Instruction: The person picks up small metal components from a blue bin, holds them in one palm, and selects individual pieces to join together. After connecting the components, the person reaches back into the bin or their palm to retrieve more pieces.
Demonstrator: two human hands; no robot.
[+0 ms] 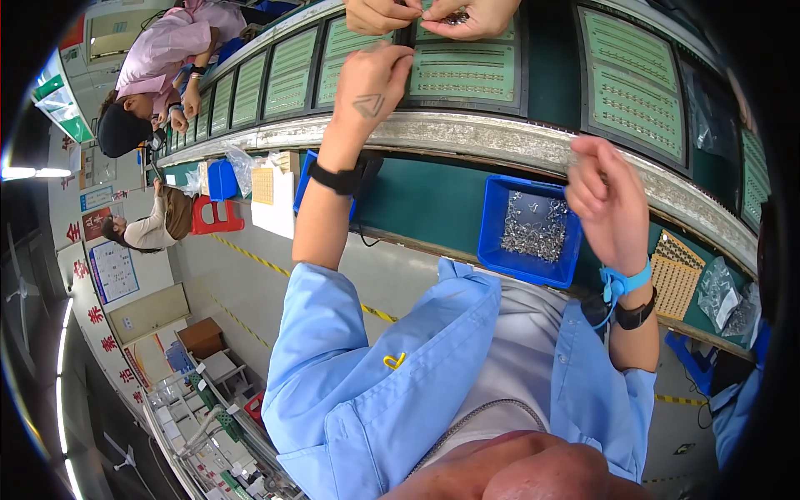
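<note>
My left hand is closed in a pinch above a green circuit board panel in a dark frame. Anything between its fingertips is too small to make out. My right hand hangs between the line and the blue bin, just past the bin's right side. Its fingers are curled and slightly blurred, and what they hold, if anything, is hidden. Small shiny metal parts lie heaped in the bin. Across the line, another person's hands hold small dark metal pieces over the same panel.
More framed green panels sit along the line, behind a worn metal rail. Tan perforated boards and clear plastic bags lie right of my right arm. A co-worker in pink leans over the line at far left. A red stool stands beyond.
</note>
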